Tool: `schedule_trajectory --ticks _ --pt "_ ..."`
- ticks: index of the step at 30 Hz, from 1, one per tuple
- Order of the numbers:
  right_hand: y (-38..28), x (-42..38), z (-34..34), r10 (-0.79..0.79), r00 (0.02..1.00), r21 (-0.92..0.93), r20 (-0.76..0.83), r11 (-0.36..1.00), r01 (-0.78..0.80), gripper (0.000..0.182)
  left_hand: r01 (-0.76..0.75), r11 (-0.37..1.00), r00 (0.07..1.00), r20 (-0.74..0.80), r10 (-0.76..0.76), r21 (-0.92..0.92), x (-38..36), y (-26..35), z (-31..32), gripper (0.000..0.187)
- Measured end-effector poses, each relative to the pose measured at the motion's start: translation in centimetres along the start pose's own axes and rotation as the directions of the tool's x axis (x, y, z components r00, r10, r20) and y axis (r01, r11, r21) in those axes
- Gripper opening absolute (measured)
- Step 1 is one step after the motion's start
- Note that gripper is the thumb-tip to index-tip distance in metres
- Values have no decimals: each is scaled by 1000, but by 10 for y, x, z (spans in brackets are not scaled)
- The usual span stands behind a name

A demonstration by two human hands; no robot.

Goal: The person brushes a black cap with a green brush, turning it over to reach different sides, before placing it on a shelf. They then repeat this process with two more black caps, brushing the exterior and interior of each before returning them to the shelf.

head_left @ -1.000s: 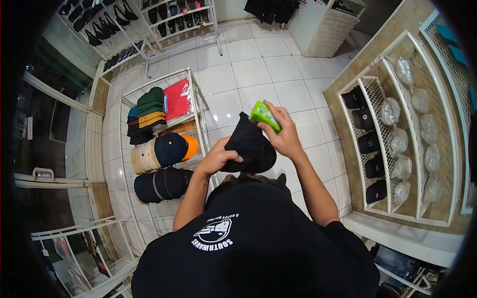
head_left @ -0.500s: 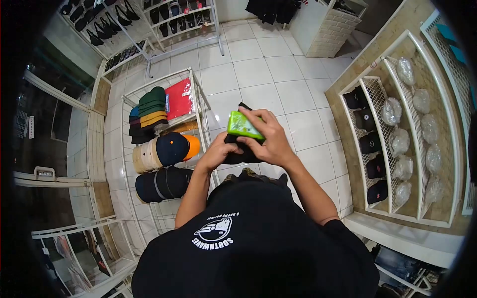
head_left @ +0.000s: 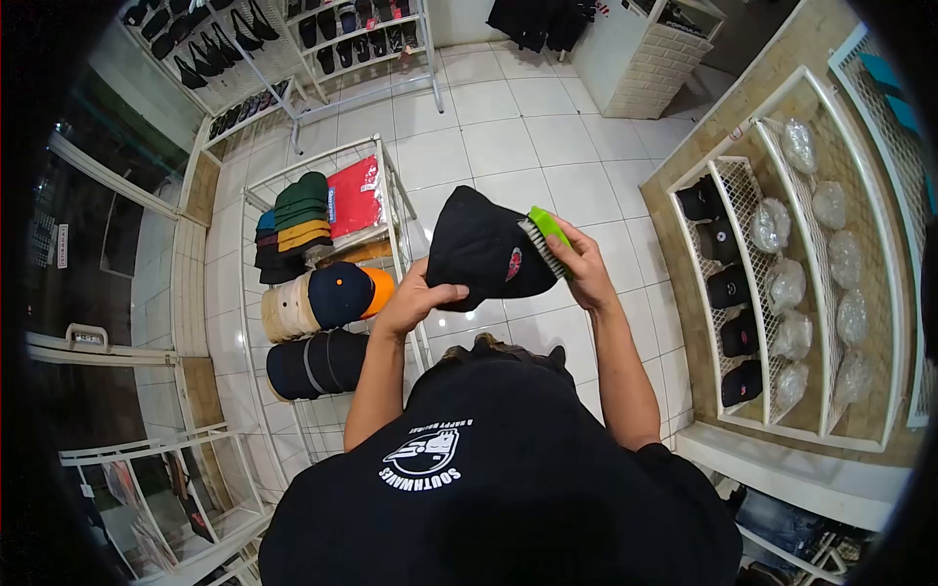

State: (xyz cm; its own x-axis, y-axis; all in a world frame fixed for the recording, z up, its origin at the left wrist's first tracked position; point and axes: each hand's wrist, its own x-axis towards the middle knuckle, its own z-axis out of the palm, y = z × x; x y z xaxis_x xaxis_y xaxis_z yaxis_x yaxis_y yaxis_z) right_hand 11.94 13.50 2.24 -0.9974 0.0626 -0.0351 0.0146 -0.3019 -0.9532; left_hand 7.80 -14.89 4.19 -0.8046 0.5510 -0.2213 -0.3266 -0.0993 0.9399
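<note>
The left hand (head_left: 405, 305) grasps a black cap (head_left: 464, 239) by its lower left part: the thumb lies across the dark cloth, while the other fingers are mostly hidden by the cap. The cap is held up in front of the chest, above the white tiled floor (head_left: 469, 142) and just beyond the right edge of a white wire rack (head_left: 396, 186). A small red patch (head_left: 514, 262) shows on the cap's right-hand portion.

The right hand (head_left: 588, 273) is closed around a green brush (head_left: 550, 230), whose pale bristles (head_left: 542, 249) are turned toward the cap, right by its right border. Whether the bristle tips touch the cloth cannot be told.

On the rack, a flat red packet (head_left: 352, 193) lies toward the far right corner, with green caps (head_left: 301, 200) just beside it on the left and mustard caps (head_left: 303, 234) next to those. Closer to the person, a navy cap (head_left: 339, 295) with an orange brim (head_left: 379, 293) points toward the rack's right edge, cream caps (head_left: 285, 309) nested behind it. A row of dark caps (head_left: 318, 365) sits nearer still.

Along the right wall, a white shelf unit (head_left: 752, 244) carries black caps (head_left: 728, 286) beside clear-wrapped bundles (head_left: 787, 283).
</note>
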Motion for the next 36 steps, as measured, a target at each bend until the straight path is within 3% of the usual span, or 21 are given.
schedule_trajectory --ticks 1,2,4,5,8,11,12,13,15,17,20,21,23,24,25,27,30,31,33,34,36 --pt "-3 -1 0 -4 1000 3 -4 1000 4 53 -6 997 1000 -20 8 80 -1 5 5 58" --pt "-7 -3 -1 -67 998 -171 12 983 68 54 -156 988 988 -7 156 8 2 2 6 44" --pt "-20 -9 2 -116 991 -441 63 888 132 56 -159 986 987 -8 160 45 8 4 9 44" --pt "-21 -11 7 -115 991 -442 66 887 132 56 -163 983 986 -10 164 83 10 4 10 43" --pt "-15 -16 31 -429 901 -888 64 387 247 59 -153 984 988 29 151 87 10 -1 18 42" --pt "-24 -24 67 -485 873 -829 58 464 312 60 -129 991 991 51 128 24 13 -9 22 44" --pt "-24 -24 72 -500 855 -767 134 495 409 62 -153 988 986 76 150 35 15 -12 22 43" --pt "-24 -20 72 -560 797 -750 227 421 510 62 -154 987 986 75 151 36 13 -13 20 43" --pt "-17 -3 59 -546 819 -751 177 463 471 63 -125 992 985 122 124 4 7 -9 20 42" --pt "-14 14 48 -438 899 -745 -4 601 290 63 -120 993 981 151 119 0 4 -5 25 43" --pt "-38 -3 72 -487 817 -697 310 468 544 66 -168 980 970 193 147 103 10 -10 24 33" --pt "-47 -10 82 -466 752 -682 465 353 640 68 -277 950 955 149 256 147 9 -11 24 38" --pt "-44 -1 78 -472 783 -716 404 369 592 66 -187 970 974 156 163 156 7 -8 22 37" --pt "-37 14 68 -499 813 -718 300 444 537 64 -119 984 981 168 97 129 6 -5 21 39" --pt "-35 24 62 -504 841 -791 198 424 441 62 -54 994 983 180 36 99 6 -2 21 41" --pt "-32 20 61 -434 882 -759 184 507 408 61 -79 995 980 188 65 68 8 -2 22 41" --pt "-39 -6 87 -448 741 -662 500 354 660 59 -310 937 948 123 293 161 7 -19 19 31" --pt "-36 -2 82 -445 746 -665 495 359 655 59 -303 939 950 124 285 160 6 -19 18 31" --pt "-25 19 60 -529 832 -749 169 480 457 60 -127 988 972 208 105 93 4 -8 19 31" --pt "-23 23 52 -467 882 -783 67 523 336 62 -155 984 970 203 135 85 2 -4 22 33" --pt "-15 15 53 -520 852 -754 68 532 385 63 -145 987 983 123 136 69 6 -6 22 34"
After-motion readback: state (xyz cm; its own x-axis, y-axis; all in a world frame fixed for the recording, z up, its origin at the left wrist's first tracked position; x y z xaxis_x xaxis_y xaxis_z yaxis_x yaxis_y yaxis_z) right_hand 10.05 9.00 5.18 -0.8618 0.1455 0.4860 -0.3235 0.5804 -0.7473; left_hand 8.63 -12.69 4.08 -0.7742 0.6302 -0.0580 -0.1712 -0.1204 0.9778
